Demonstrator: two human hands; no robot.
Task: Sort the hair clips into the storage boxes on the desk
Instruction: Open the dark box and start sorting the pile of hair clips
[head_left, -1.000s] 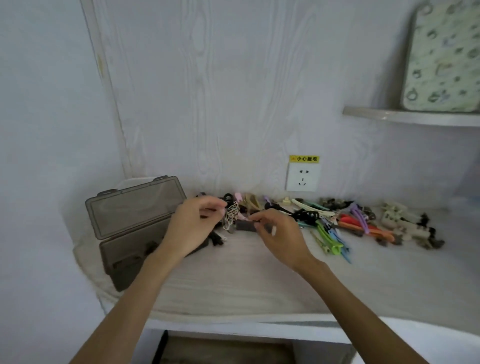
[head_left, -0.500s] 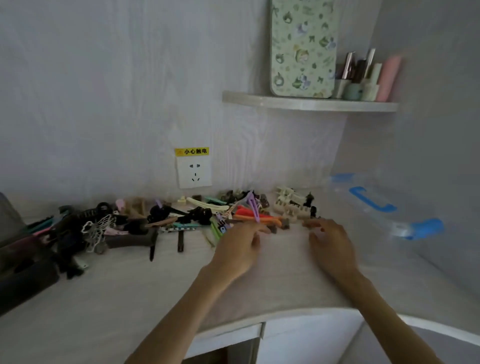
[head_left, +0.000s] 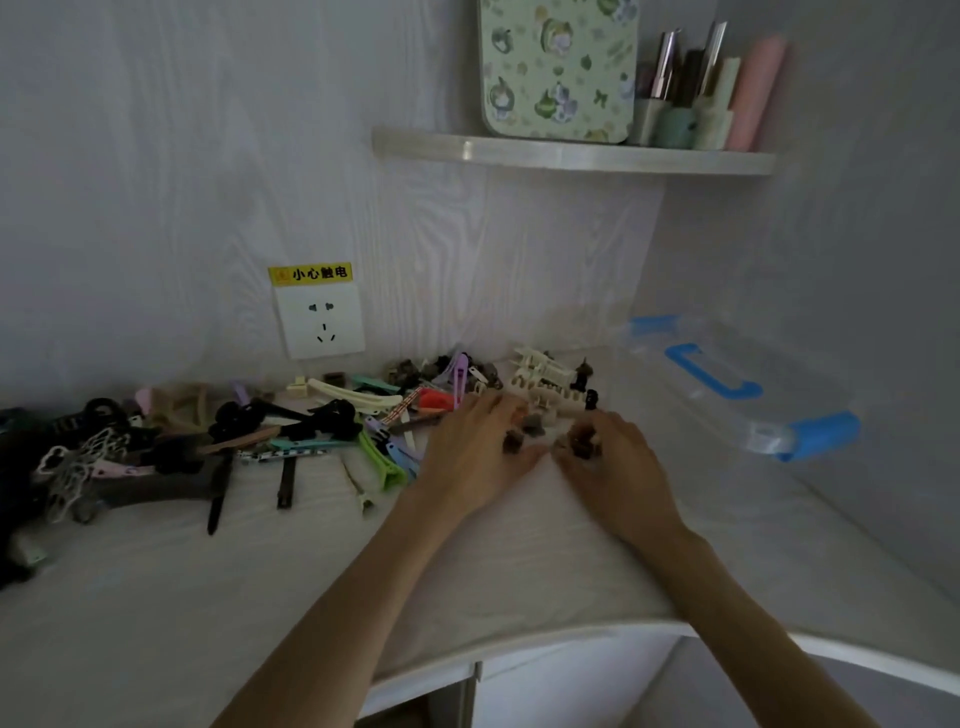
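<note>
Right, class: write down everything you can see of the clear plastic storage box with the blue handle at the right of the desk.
The clear plastic storage box with a blue handle sits on the white desk near the right wall. Its see-through lid looks closed, with a blue carry handle on top and blue latches at the near and far ends. No contents can be made out. Neither hand touches it; the right hand is beside it.

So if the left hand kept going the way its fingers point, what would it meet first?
Probably the cream claw clips just beyond the left hand; the small dark clips at its fingertips already touch it. Depth is unclear.
</note>
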